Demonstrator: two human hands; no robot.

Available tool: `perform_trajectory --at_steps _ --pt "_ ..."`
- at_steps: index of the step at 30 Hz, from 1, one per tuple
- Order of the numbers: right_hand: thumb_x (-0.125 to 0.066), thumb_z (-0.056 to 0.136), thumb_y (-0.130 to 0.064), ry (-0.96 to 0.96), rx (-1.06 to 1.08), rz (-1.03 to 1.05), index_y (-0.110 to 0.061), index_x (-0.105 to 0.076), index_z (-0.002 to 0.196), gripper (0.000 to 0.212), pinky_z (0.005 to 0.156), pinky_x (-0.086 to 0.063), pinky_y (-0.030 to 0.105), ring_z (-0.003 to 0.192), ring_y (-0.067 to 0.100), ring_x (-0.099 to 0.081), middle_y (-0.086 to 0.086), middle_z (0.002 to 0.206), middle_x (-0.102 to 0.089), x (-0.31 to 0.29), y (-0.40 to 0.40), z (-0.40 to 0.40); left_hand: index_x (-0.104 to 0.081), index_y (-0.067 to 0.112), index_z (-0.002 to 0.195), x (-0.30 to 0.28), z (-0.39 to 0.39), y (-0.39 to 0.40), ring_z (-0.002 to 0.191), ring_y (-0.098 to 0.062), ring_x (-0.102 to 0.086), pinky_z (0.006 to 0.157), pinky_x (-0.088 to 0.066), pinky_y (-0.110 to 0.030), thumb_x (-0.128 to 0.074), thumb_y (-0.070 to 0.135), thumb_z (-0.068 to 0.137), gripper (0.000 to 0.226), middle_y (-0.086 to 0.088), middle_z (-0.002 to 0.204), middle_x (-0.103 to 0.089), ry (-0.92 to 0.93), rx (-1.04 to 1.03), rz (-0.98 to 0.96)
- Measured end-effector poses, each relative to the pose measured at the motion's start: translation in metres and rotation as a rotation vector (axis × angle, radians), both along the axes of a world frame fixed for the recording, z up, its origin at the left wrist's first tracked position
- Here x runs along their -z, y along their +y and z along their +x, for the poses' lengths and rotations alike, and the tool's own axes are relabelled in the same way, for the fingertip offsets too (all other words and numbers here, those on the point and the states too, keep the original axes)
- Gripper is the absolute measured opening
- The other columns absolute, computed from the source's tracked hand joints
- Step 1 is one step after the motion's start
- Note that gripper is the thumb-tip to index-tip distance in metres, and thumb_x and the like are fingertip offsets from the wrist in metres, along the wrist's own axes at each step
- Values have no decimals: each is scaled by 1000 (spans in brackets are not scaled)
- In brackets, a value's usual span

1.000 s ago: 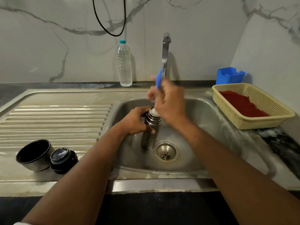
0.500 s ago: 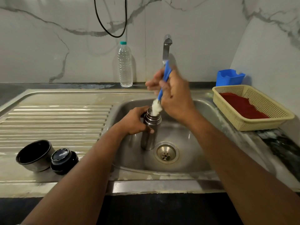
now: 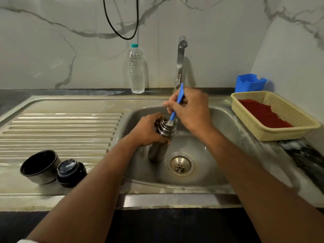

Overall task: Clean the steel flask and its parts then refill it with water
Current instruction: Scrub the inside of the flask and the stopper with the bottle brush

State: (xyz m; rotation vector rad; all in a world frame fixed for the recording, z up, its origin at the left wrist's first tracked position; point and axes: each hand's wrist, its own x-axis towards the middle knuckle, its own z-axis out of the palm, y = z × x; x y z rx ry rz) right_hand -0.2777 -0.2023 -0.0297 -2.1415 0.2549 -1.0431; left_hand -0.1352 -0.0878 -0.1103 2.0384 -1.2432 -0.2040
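The steel flask (image 3: 160,146) stands upright in the sink basin (image 3: 206,155), just left of the drain. My left hand (image 3: 148,131) grips its upper body. My right hand (image 3: 190,109) holds the blue handle of a bottle brush (image 3: 177,106) above the flask's open mouth; the white bristle end is down inside the neck. On the draining board at the left sit the flask's cup lid (image 3: 39,166), lying on its side, and the black stopper (image 3: 71,172) beside it.
The tap (image 3: 180,62) rises behind the basin; no water is seen running. A clear plastic water bottle (image 3: 136,69) stands by the wall. At the right are a yellow basket (image 3: 280,130) holding a red cloth and a blue holder (image 3: 249,83).
The brush was lifted until its white head showed above the flask's mouth, then pushed back down into the neck. My left hand stayed on the flask.
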Motion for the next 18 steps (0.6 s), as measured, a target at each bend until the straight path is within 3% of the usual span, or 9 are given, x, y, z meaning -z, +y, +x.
perform_trajectory --at_steps 2,6,11,14,18 --pt "-81 90 -16 1 -9 -29 -6 -70 90 15 69 -64 32 68 4 -74 -4 75 -75 0 0 3 -66 19 129 -1 -2 2 104 -12 -69 99 -56 -41 -102 29 55 83 6 114 -74 -9 -9 1" --pt "-73 98 -17 -209 -7 4 -4 -64 108 19 69 -61 19 72 3 -75 0 84 -74 -19 1 -3 -65 22 133 -4 -6 2 111 -19 -64 102 -51 -39 -101 25 59 82 1 118 -69 -9 8 16" --pt "-58 105 -11 180 -137 32 -18 -57 125 21 81 -64 31 85 3 -75 -1 92 -76 6 4 3 -64 22 130 -3 -7 0 105 -16 -67 99 -55 -43 -97 34 55 83 4 112 -71 -7 33 29" --pt "-51 105 0 202 -266 -12 -16 -55 128 28 86 -62 26 92 5 -75 -1 99 -75 -7 -4 -1 -60 24 134 -1 -6 0 106 -12 -70 99 -56 -40 -88 45 50 91 6 113 -73 67 66 -22" --pt "-53 102 8 114 -308 59 -7 -60 111 19 84 -63 29 91 16 -77 9 96 -76 -4 -11 -8 -60 28 129 1 -1 -2 103 -9 -70 100 -57 -43 -96 28 58 80 7 110 -73 87 87 -34"
